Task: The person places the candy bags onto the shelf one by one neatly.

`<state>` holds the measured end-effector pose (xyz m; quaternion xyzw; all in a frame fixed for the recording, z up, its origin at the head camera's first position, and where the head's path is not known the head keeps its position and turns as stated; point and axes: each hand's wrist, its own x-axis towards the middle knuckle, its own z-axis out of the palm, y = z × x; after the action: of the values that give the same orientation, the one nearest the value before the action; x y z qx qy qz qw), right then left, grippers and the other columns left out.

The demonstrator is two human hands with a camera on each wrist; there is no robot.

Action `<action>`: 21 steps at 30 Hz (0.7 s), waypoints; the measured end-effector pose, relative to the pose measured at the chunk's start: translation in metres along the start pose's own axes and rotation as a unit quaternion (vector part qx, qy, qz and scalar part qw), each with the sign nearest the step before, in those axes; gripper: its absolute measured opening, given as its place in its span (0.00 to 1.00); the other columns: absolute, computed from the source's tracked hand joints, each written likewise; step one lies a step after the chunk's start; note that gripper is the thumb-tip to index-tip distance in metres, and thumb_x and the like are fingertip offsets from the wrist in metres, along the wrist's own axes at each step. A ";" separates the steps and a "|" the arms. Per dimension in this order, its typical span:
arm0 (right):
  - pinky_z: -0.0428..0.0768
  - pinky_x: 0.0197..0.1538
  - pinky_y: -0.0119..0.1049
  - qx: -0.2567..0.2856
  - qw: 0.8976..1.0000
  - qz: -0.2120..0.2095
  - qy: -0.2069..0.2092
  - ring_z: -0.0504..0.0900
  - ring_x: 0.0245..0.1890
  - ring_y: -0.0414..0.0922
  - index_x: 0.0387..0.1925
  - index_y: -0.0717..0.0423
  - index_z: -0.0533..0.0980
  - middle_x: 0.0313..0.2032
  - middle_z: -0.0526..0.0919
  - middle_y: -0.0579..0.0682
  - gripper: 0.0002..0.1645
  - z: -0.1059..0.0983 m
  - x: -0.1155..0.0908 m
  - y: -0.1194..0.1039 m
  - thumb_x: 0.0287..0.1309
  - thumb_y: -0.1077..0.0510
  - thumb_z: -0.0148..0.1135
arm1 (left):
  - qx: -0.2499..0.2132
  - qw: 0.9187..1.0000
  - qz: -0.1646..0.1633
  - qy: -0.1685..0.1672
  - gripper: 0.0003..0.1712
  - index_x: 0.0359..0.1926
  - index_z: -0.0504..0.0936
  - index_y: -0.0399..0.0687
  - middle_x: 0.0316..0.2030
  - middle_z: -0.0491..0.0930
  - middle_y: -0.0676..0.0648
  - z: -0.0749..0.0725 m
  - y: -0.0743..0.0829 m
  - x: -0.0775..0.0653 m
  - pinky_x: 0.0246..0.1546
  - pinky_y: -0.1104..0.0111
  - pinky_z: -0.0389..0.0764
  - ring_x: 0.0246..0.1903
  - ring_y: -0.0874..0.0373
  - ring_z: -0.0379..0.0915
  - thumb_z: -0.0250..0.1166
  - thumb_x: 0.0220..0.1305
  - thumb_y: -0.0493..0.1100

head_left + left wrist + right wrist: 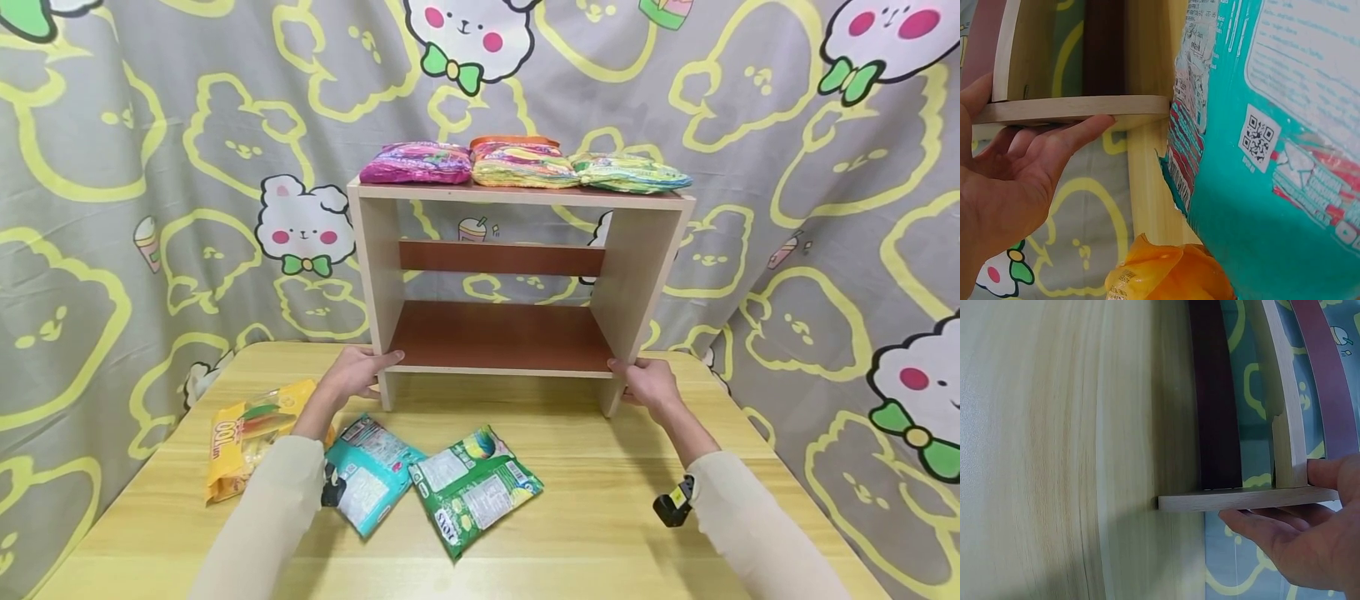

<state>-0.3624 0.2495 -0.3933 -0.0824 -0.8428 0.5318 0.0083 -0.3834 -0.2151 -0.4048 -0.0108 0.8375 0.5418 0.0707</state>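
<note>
A small two-tier shelf (pixel 502 337) with pale side panels and brown boards stands on the wooden table. My left hand (pixel 352 373) grips its left side panel low down, the thumb on the inner side by the lower board. In the left wrist view, the fingers (pixel 1063 134) lie along the panel's outer face. At the opposite side, my right hand (pixel 651 383) holds the right panel the same way, thumb inside and fingers outside. On the shelf's top lie a purple packet (pixel 417 162), a pink-and-yellow packet (pixel 522 162) and a green-and-yellow packet (pixel 632 172).
A teal packet (pixel 367 479) and a green packet (pixel 477 492) lie in front of the shelf on the table (pixel 570 533). A yellow packet (pixel 232 442) lies at the left, partly behind my left forearm. A patterned curtain (pixel 187 167) hangs behind.
</note>
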 end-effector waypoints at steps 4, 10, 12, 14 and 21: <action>0.83 0.44 0.38 -0.003 1.000 -0.002 0.004 0.81 0.46 0.54 0.60 0.70 0.68 0.58 0.72 0.68 0.35 0.001 0.000 0.001 0.64 0.45 0.55 | -0.001 1.000 0.003 0.000 0.37 0.60 0.75 0.43 0.61 0.70 0.38 0.000 0.000 0.000 0.43 0.54 0.82 0.60 0.37 0.67 0.65 0.57 0.62; 0.83 0.45 0.39 -0.004 1.000 -0.002 0.005 0.82 0.45 0.53 0.60 0.72 0.68 0.57 0.72 0.69 0.35 0.002 0.000 0.000 0.64 0.46 0.55 | 0.000 1.000 -0.003 0.002 0.36 0.58 0.76 0.42 0.61 0.71 0.38 0.000 0.001 0.000 0.43 0.54 0.82 0.59 0.37 0.67 0.65 0.57 0.62; 0.83 0.44 0.38 -0.004 1.000 -0.002 0.007 0.82 0.45 0.52 0.59 0.72 0.68 0.56 0.73 0.69 0.35 0.002 0.000 0.000 0.64 0.46 0.55 | 0.003 1.000 -0.003 0.001 0.36 0.59 0.75 0.42 0.61 0.70 0.38 0.000 0.002 0.000 0.43 0.54 0.82 0.59 0.37 0.67 0.64 0.58 0.62; 0.83 0.44 0.38 -0.005 1.000 -0.002 0.008 0.82 0.45 0.52 0.59 0.71 0.69 0.57 0.73 0.69 0.35 0.001 -0.001 0.000 0.64 0.46 0.55 | 0.003 1.000 -0.005 0.002 0.36 0.60 0.75 0.43 0.61 0.70 0.38 0.001 0.003 -0.001 0.43 0.54 0.82 0.59 0.38 0.67 0.64 0.58 0.62; 0.83 0.44 0.37 -0.007 1.000 -0.004 0.003 0.81 0.48 0.55 0.59 0.71 0.69 0.57 0.72 0.69 0.35 0.001 -0.002 -0.001 0.64 0.45 0.55 | 0.013 1.000 0.003 0.001 0.38 0.64 0.70 0.41 0.62 0.69 0.36 0.000 0.005 -0.004 0.42 0.54 0.82 0.59 0.37 0.67 0.63 0.60 0.61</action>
<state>-0.3603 0.2480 -0.3924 -0.0809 -0.8471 0.5252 0.0119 -0.3799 -0.2131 -0.3996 -0.0082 0.8445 0.5311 0.0686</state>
